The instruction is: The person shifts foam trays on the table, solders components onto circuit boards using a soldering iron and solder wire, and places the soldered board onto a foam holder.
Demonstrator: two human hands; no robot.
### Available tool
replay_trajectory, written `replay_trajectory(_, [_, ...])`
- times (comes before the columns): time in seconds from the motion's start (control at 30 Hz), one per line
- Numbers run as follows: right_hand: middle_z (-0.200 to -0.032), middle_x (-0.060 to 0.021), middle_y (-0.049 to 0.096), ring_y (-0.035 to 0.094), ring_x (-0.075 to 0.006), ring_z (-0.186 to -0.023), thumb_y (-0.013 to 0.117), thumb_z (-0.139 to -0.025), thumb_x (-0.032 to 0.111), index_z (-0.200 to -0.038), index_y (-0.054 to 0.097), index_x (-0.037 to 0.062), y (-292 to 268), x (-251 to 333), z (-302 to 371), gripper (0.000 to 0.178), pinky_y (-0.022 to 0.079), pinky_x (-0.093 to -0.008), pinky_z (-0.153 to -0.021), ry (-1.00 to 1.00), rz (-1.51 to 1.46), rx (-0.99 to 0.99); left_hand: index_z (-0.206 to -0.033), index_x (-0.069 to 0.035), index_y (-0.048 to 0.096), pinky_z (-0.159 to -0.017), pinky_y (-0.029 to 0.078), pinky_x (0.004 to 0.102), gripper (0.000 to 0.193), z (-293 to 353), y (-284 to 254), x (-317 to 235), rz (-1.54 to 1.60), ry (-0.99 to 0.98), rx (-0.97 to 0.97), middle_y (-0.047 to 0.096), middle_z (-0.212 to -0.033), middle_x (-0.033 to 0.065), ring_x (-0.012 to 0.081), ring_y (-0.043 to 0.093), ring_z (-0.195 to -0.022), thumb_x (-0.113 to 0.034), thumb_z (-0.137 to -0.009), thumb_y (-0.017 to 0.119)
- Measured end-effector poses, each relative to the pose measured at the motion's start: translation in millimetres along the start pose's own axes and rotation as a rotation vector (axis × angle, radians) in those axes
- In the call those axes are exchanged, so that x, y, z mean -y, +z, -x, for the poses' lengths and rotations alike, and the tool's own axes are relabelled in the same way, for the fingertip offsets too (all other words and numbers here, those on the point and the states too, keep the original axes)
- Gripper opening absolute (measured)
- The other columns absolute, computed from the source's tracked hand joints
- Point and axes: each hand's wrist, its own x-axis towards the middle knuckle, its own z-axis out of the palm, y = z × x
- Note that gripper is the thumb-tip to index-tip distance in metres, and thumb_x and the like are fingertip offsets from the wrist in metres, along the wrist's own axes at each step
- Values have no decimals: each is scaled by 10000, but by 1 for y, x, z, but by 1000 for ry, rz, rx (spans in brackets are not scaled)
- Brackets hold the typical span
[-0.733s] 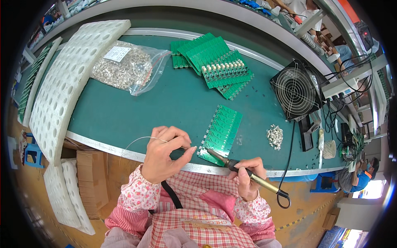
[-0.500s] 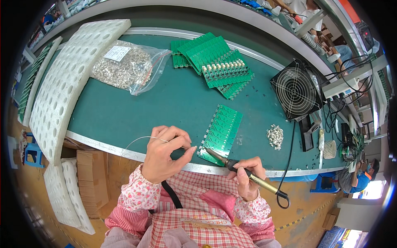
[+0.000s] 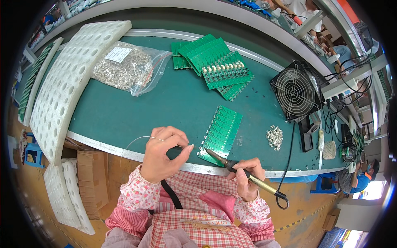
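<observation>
A green circuit board (image 3: 221, 131) lies near the front edge of the green mat, metal pins along its left side. My right hand (image 3: 249, 177) is closed round a soldering iron (image 3: 231, 164), whose tip rests at the lower left corner of the board. Just left of the board, my left hand (image 3: 164, 155) pinches a thin solder wire (image 3: 138, 138) between thumb and fingers. The wire's tail loops out to the left, and its short front end points at the board. From the iron's back end a black cable (image 3: 290, 153) runs up to the right.
Behind lies a stack of green boards (image 3: 202, 51), one with a row of white parts. A bag of small metal parts (image 3: 124, 68) sits left, beside a white foam tray (image 3: 68, 87). To the right are a pile of small parts (image 3: 274, 137) and a black fan (image 3: 294, 91).
My left hand has drawn slightly left, taking the solder wire's end a little away from the board. The soldering iron has hardly moved.
</observation>
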Motion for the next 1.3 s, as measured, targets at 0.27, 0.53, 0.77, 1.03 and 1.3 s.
replay_trajectory(0.27, [-668, -104, 581, 543, -124, -480, 550, -900, 114, -903, 496, -10, 3, -4, 10, 135, 449, -235, -457, 34, -257, -237, -683, -76, 588, -807, 409, 340, 146, 1, -6, 4, 62, -3, 52, 639, -826, 24, 205, 600, -769, -50, -717, 728])
replay_trajectory(0.53, [-672, -102, 615, 586, -116, -513, 551, -900, 96, -892, 511, -16, 6, -3, 9, 119, 486, -246, -480, 10, -181, -115, -684, -70, 593, -841, 395, 341, 142, 2, -6, 5, 66, 25, 102, 639, -855, 23, 197, 586, -786, -33, -695, 730])
replay_trajectory(0.77, [-707, -109, 646, 629, -129, -518, 555, -892, 75, -886, 528, -16, 7, -2, 9, 95, 500, -246, -480, 17, -107, -93, -683, -87, 593, -852, 396, 353, 149, 1, -5, 3, 35, 54, 115, 635, -853, 7, 196, 584, -808, -34, -687, 732])
replay_trajectory(1.03, [-694, -112, 642, 632, -138, -518, 562, -872, 29, -875, 524, -12, 7, -2, 7, 55, 504, -250, -479, -38, -110, -39, -675, -87, 585, -849, 399, 355, 155, 1, -1, 3, 3, 66, 108, 634, -847, 5, 198, 588, -784, -41, -683, 732])
replay_trajectory(1.3, [-658, -97, 633, 627, -134, -512, 568, -851, 5, -864, 532, -4, 6, -2, 6, 39, 499, -246, -476, -83, -67, -28, -674, -84, 586, -832, 399, 348, 155, 1, -2, 3, -7, 70, 107, 634, -861, 7, 192, 590, -767, -47, -687, 736])
